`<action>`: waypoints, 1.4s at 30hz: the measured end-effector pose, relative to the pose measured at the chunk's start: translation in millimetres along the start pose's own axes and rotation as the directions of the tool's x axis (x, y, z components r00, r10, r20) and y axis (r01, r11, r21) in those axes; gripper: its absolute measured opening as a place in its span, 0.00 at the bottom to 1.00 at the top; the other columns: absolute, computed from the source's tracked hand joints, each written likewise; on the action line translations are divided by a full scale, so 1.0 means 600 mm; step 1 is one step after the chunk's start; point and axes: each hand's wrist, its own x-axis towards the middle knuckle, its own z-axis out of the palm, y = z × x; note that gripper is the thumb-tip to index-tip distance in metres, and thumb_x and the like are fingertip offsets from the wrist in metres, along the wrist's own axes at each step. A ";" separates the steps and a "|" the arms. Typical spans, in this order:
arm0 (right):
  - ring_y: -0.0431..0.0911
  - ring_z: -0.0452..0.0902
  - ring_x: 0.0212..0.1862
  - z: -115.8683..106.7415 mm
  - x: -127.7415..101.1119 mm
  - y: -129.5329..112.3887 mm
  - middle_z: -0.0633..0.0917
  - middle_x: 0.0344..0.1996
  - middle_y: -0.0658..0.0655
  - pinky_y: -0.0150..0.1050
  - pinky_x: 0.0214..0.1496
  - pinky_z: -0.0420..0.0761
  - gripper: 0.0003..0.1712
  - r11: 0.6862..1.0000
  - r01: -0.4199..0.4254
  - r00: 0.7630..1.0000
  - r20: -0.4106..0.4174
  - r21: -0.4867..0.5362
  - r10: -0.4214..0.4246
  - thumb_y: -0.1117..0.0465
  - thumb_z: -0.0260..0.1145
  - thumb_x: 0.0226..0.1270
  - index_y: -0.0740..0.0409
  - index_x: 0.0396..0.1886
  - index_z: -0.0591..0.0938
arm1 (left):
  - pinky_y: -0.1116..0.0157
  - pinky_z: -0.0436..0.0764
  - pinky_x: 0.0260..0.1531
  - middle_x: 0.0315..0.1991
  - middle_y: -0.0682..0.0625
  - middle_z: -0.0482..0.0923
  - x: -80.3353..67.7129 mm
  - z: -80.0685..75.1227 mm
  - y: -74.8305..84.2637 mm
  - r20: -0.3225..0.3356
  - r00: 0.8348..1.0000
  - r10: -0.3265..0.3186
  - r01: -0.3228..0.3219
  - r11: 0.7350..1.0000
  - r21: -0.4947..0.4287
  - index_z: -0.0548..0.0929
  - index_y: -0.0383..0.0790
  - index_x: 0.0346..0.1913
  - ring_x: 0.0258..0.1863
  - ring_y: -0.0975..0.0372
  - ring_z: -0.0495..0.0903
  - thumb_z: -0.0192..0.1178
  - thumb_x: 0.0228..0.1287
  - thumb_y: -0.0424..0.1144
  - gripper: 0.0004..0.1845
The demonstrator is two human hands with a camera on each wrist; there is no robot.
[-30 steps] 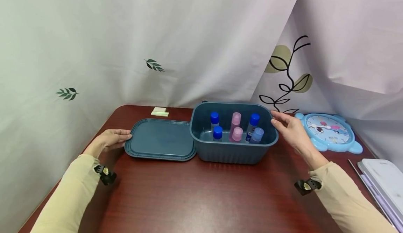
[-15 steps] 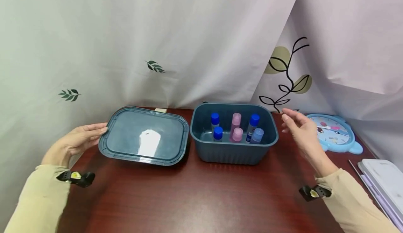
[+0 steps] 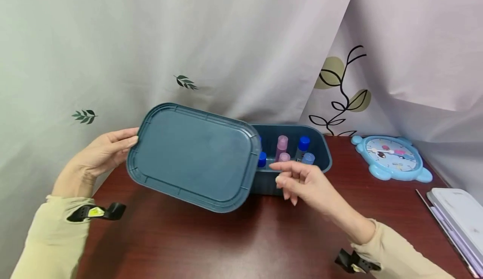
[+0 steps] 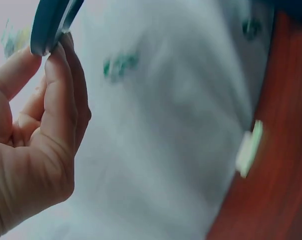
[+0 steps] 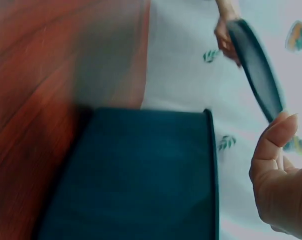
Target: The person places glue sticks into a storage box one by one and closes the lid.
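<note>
- The lid (image 3: 194,155) is a dark teal plastic rectangle with rounded corners and raised stepped ridges running round its rim; its broad face is plain and matte.
- It hangs in the air, tilted, above the tabletop (image 3: 226,241), and its right end overlaps the left part of the box (image 3: 324,153).
- The left hand (image 3: 99,153) holds the lid's left edge; its grip is narrow, thumb and fingertips pinching the rim, as the left wrist view (image 4: 51,25) shows.
- The right hand (image 3: 303,184) is in front of the box, just right of the lid's lower right corner, its grip loose with fingers half curled and holding nothing; whether it touches the lid cannot be told.
- The box is the same dark teal, with a ribbed front wall, and holds small bottles with blue caps (image 3: 304,143) and pink caps (image 3: 282,141).
- No brand or lettering can be read on the lid or box; the bottle labels are too small.
- A light blue clock (image 3: 390,157) lies to the right, its numerals unreadable.
</note>
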 end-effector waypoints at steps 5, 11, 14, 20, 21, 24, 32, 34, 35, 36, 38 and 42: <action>0.39 0.73 0.18 0.004 -0.017 -0.012 0.79 0.20 0.48 0.33 0.14 0.73 0.08 0.994 0.028 0.999 0.011 0.108 -0.030 0.66 0.59 0.68 0.69 0.41 0.77 | 0.70 0.82 0.41 0.45 0.48 0.84 0.038 0.069 -0.007 0.008 0.999 0.035 -0.036 0.999 0.039 0.82 0.39 0.52 0.40 0.62 0.84 0.44 0.70 0.23 0.19; 0.38 0.74 0.17 -0.037 -0.049 -0.036 0.82 0.20 0.47 0.32 0.14 0.73 0.09 0.992 0.103 0.988 -0.121 0.072 -0.094 0.71 0.57 0.68 0.54 0.35 0.80 | 0.69 0.81 0.43 0.46 0.51 0.83 0.059 0.134 -0.014 -0.001 0.995 0.103 -0.102 0.987 0.122 0.82 0.43 0.52 0.41 0.64 0.83 0.47 0.69 0.24 0.18; 0.39 0.76 0.18 -0.060 -0.061 -0.051 0.83 0.21 0.50 0.33 0.15 0.75 0.11 0.983 0.183 0.960 -0.211 -0.033 -0.186 0.75 0.57 0.65 0.57 0.36 0.81 | 0.68 0.81 0.44 0.43 0.52 0.83 0.070 0.164 -0.017 -0.030 0.988 0.154 -0.147 0.976 0.159 0.83 0.43 0.50 0.41 0.64 0.83 0.50 0.67 0.23 0.18; 0.38 0.80 0.23 -0.100 -0.060 -0.071 0.86 0.24 0.50 0.26 0.25 0.79 0.11 0.854 0.339 0.808 -0.342 -0.395 -0.479 0.82 0.60 0.57 0.70 0.37 0.82 | 0.72 0.80 0.41 0.36 0.55 0.81 0.107 0.210 -0.024 -0.115 0.933 0.340 -0.289 0.902 0.320 0.86 0.45 0.41 0.36 0.66 0.79 0.59 0.62 0.26 0.11; 0.36 0.81 0.25 -0.107 -0.057 -0.070 0.86 0.26 0.47 0.25 0.28 0.80 0.13 0.826 0.327 0.790 -0.348 -0.459 -0.506 0.82 0.61 0.57 0.70 0.40 0.83 | 0.72 0.80 0.40 0.36 0.56 0.81 0.113 0.214 -0.026 -0.126 0.930 0.345 -0.279 0.886 0.370 0.86 0.46 0.42 0.36 0.67 0.79 0.59 0.62 0.28 0.11; 0.30 0.79 0.25 -0.129 -0.044 -0.057 0.84 0.26 0.39 0.19 0.30 0.78 0.16 0.806 0.233 0.789 -0.379 -0.544 -0.484 0.75 0.60 0.63 0.64 0.49 0.82 | 0.72 0.81 0.40 0.40 0.57 0.82 0.132 0.221 -0.038 -0.158 0.942 0.297 -0.196 0.865 0.463 0.84 0.46 0.51 0.37 0.67 0.80 0.58 0.65 0.33 0.13; 0.28 0.79 0.35 -0.170 -0.003 0.015 0.81 0.49 0.47 0.21 0.37 0.78 0.27 0.934 -0.063 0.918 -0.387 -0.352 -0.084 0.57 0.57 0.71 0.62 0.66 0.68 | 0.68 0.82 0.42 0.52 0.44 0.77 0.174 0.224 -0.104 -0.220 0.970 0.108 0.014 0.872 0.490 0.72 0.39 0.64 0.41 0.66 0.81 0.60 0.65 0.39 0.25; 0.28 0.77 0.32 -0.173 0.007 0.030 0.81 0.50 0.56 0.22 0.33 0.77 0.30 0.916 -0.113 0.920 -0.389 -0.385 -0.050 0.56 0.60 0.69 0.61 0.67 0.68 | 0.68 0.82 0.42 0.52 0.42 0.75 0.183 0.223 -0.119 -0.234 0.969 0.080 0.045 0.872 0.488 0.69 0.38 0.66 0.41 0.68 0.80 0.61 0.63 0.37 0.28; 0.28 0.76 0.33 -0.174 0.010 0.037 0.80 0.50 0.61 0.24 0.32 0.78 0.30 0.914 -0.125 0.923 -0.384 -0.386 -0.036 0.56 0.60 0.68 0.61 0.67 0.67 | 0.67 0.82 0.42 0.50 0.40 0.75 0.186 0.222 -0.125 -0.239 0.968 0.071 0.057 0.870 0.489 0.68 0.37 0.66 0.40 0.68 0.79 0.61 0.63 0.35 0.29; 0.27 0.76 0.32 -0.175 0.014 0.042 0.80 0.50 0.65 0.24 0.31 0.78 0.30 0.912 -0.135 0.925 -0.379 -0.388 -0.024 0.56 0.60 0.68 0.62 0.67 0.67 | 0.66 0.82 0.43 0.49 0.39 0.75 0.189 0.221 -0.130 -0.245 0.968 0.059 0.072 0.868 0.492 0.68 0.37 0.67 0.40 0.69 0.79 0.61 0.63 0.35 0.29; 0.25 0.75 0.33 -0.175 0.019 0.051 0.79 0.50 0.67 0.24 0.31 0.78 0.30 0.910 -0.155 0.928 -0.374 -0.385 0.000 0.55 0.60 0.69 0.63 0.67 0.67 | 0.62 0.82 0.45 0.50 0.38 0.75 0.194 0.219 -0.137 -0.254 0.966 0.041 0.097 0.856 0.508 0.68 0.35 0.66 0.40 0.69 0.79 0.61 0.63 0.35 0.29; 0.21 0.72 0.36 -0.174 0.025 0.065 0.77 0.52 0.69 0.23 0.34 0.77 0.32 0.904 -0.205 0.931 -0.360 -0.376 0.061 0.54 0.60 0.69 0.66 0.67 0.66 | 0.60 0.81 0.48 0.53 0.38 0.76 0.201 0.215 -0.142 -0.262 0.965 0.001 0.148 0.821 0.552 0.69 0.36 0.65 0.47 0.63 0.78 0.61 0.63 0.37 0.28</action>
